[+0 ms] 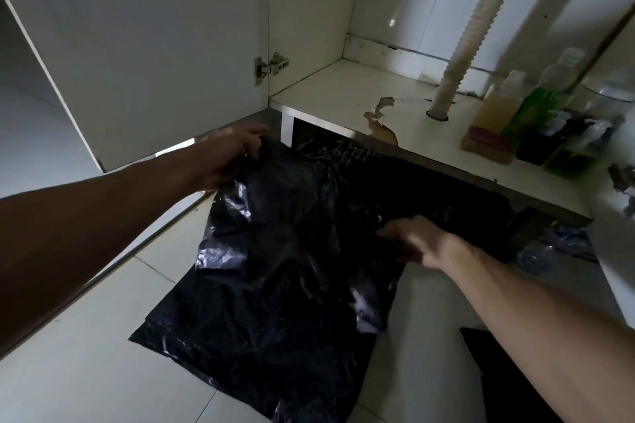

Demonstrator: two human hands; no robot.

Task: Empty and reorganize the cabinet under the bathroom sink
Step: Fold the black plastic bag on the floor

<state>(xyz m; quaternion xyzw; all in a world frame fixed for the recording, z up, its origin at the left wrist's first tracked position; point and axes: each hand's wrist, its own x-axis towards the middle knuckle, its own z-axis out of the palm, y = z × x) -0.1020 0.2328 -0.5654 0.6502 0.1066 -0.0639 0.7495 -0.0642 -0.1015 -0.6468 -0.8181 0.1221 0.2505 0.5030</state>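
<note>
A black plastic bag (pixel 281 268) is spread over the floor tiles in front of the open cabinet (pixel 343 93), its top edge pinched in the closed fingers of the left hand (pixel 228 156), while the right hand (pixel 417 240) is laid on its right side, blurred, so that its grip cannot be told. The bag is judged thin, light, limp and slippery, best taken by bunched edges or corners. Bottles (pixel 536 113) stand on the cabinet floor, beyond the right hand and beside the drain hose (pixel 470 34).
</note>
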